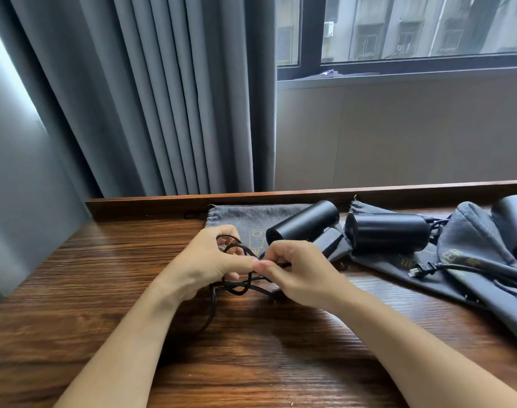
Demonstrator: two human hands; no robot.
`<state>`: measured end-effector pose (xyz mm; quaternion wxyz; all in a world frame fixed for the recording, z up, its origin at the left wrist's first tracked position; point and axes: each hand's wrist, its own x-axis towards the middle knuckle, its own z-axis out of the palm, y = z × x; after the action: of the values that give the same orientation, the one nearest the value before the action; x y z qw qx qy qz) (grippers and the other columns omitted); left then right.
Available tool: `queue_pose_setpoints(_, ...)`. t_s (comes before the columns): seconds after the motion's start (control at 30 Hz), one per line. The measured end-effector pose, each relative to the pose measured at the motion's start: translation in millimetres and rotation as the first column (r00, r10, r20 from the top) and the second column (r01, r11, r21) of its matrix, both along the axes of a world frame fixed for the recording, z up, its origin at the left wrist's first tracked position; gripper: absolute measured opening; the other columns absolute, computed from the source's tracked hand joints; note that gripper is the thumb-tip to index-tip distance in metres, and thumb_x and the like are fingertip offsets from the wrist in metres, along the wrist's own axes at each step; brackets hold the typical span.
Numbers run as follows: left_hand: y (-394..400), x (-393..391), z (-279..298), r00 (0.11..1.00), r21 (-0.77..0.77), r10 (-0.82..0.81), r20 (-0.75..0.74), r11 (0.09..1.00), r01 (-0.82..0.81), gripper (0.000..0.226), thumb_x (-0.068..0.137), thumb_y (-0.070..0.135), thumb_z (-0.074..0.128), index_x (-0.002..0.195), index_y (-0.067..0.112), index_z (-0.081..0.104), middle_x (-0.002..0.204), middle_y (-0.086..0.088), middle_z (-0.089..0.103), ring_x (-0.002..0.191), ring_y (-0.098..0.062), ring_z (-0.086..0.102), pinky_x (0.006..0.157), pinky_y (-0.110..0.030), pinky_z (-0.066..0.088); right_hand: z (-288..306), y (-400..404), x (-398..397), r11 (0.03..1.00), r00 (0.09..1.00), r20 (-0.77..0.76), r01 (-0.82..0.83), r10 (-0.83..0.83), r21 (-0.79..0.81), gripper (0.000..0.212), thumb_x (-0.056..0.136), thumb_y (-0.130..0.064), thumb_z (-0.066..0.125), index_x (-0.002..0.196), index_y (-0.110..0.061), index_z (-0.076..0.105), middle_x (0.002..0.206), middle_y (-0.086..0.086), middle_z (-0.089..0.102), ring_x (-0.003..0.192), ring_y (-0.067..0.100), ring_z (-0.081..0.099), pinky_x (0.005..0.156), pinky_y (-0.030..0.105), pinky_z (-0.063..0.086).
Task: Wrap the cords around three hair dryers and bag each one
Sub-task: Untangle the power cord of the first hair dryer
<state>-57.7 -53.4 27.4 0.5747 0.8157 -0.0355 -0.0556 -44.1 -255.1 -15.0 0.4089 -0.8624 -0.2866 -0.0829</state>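
Note:
Three black hair dryers lie along the back of the wooden table (104, 275): one (302, 222) on a flat grey bag (236, 219), a second (389, 232) on another grey bag (378, 260), a third (513, 225) at the right edge beside a bunched grey bag (472, 240). In front of the first dryer, my left hand (204, 263) holds loops of its black cord (236, 287). My right hand (292, 272) pinches the same cord, thumb tips of both hands nearly touching. A loose plug (422, 270) lies on the second bag.
A raised wooden lip (163, 203) runs along the table's far edge. Grey curtains (133, 98) hang behind at left, and a window with a dark frame (398, 63) sits behind at right. Part of the cord trails toward me on the table.

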Motion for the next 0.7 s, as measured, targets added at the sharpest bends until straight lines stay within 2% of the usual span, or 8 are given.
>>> queue_pose_setpoints(0.2, -4.0, 2.5, 0.3, 0.995, -0.019, 0.099, 0.012, 0.995, -0.099, 0.020, 0.068, -0.002, 0.077, 0.074, 0.011, 0.062, 0.069, -0.005, 0.055, 0.074, -0.023, 0.054, 0.061, -0.039, 0.060, 5.1, -1.7, 2.3, 0.998, 0.998, -0.070, 0.004, 0.000, 0.058, 0.031, 0.098, -0.037, 0.064, 0.075, -0.016, 0.065, 0.060, -0.001, 0.061, 0.056, 0.009, 0.050, 0.058, 0.039, 0.044)
queue_pose_setpoints(0.23, -4.4, 2.1, 1.2, 0.994, -0.008, 0.110, 0.017, 0.994, -0.109, 0.019, 0.067, 0.000, 0.076, 0.073, 0.011, 0.062, 0.069, -0.006, 0.054, 0.075, -0.024, 0.053, 0.064, -0.044, 0.059, 7.0, -2.9, 2.5, 0.997, 0.995, -0.095, -0.004, 0.012, 0.081, 0.031, 0.100, -0.035, 0.062, 0.078, -0.015, 0.069, 0.059, -0.003, 0.061, 0.055, 0.009, 0.050, 0.054, 0.038, 0.044)
queue_pose_setpoints(0.3, -4.0, -1.0, 3.9, 0.992, 0.007, 0.129, 0.008, 0.992, -0.129, 0.017, 0.061, 0.009, 0.075, 0.069, 0.012, 0.061, 0.071, -0.008, 0.056, 0.075, -0.026, 0.055, 0.069, -0.050, 0.057, 10.4, -6.4, 3.1, 0.992, 0.988, -0.146, -0.025, 0.042, 0.122, 0.028, 0.104, -0.025, 0.060, 0.085, -0.009, 0.073, 0.053, -0.016, 0.056, 0.050, 0.000, 0.047, 0.052, 0.020, 0.034)
queue_pose_setpoints(0.37, -0.8, -2.6, 6.3, 0.988, 0.011, 0.152, -0.015, 0.988, -0.152, 0.033, 0.057, 0.016, 0.078, 0.083, 0.006, 0.062, 0.082, -0.013, 0.069, 0.081, -0.035, 0.066, 0.078, -0.055, 0.062, 11.1, -9.5, 4.1, 0.986, 0.981, -0.177, -0.046, 0.074, 0.158, 0.028, 0.106, -0.017, 0.058, 0.088, -0.001, 0.074, 0.054, -0.021, 0.056, 0.051, -0.004, 0.049, 0.054, 0.011, 0.033)
queue_pose_setpoints(0.43, 2.1, -1.5, 9.2, 0.983, 0.029, 0.175, -0.050, 0.984, -0.174, 0.045, 0.069, 0.012, 0.081, 0.108, 0.011, 0.058, 0.103, -0.020, 0.075, 0.097, -0.037, 0.074, 0.085, -0.058, 0.062, 11.8, -10.4, 4.3, 0.972, 0.972, -0.194, -0.088, 0.132, 0.218, 0.031, 0.106, -0.020, 0.057, 0.090, 0.000, 0.074, 0.066, -0.010, 0.061, 0.060, -0.003, 0.048, 0.060, 0.015, 0.036)
queue_pose_setpoints(0.47, 3.3, -0.3, 9.6, 0.981, 0.019, 0.178, -0.071, 0.984, -0.177, 0.042, 0.080, 0.006, 0.077, 0.114, 0.013, 0.054, 0.106, -0.020, 0.076, 0.096, -0.037, 0.076, 0.086, -0.058, 0.062, 12.3, -10.2, 4.2, 0.961, 0.967, -0.198, -0.109, 0.162, 0.253, 0.034, 0.106, -0.024, 0.057, 0.091, 0.001, 0.073, 0.071, 0.000, 0.059, 0.065, 0.004, 0.049, 0.062, 0.020, 0.038)
queue_pose_setpoints(0.57, 2.7, -0.1, 12.1, 0.977, -0.029, 0.155, -0.144, 0.987, -0.161, 0.034, 0.090, -0.004, 0.064, 0.116, 0.015, 0.053, 0.096, -0.014, 0.080, 0.084, -0.035, 0.079, 0.088, -0.056, 0.061, 12.7, -10.0, 6.4, 0.903, 0.934, -0.270, -0.107, 0.235, 0.416, 0.041, 0.101, -0.027, 0.054, 0.089, 0.010, 0.066, 0.067, 0.002, 0.053, 0.064, 0.009, 0.046, 0.062, 0.020, 0.039)
queue_pose_setpoints(0.7, 6.7, 0.0, 15.9, 0.974, -0.056, 0.163, -0.157, 0.983, -0.173, 0.031, 0.089, -0.006, 0.065, 0.114, 0.011, 0.060, 0.094, -0.016, 0.080, 0.085, -0.036, 0.079, 0.086, -0.054, 0.062, 12.0, -8.0, 8.8, 0.853, 0.904, -0.324, -0.077, 0.278, 0.516, 0.033, 0.109, -0.016, 0.048, 0.089, 0.004, 0.065, 0.060, 0.001, 0.058, 0.064, 0.009, 0.054, 0.074, 0.019, 0.047)
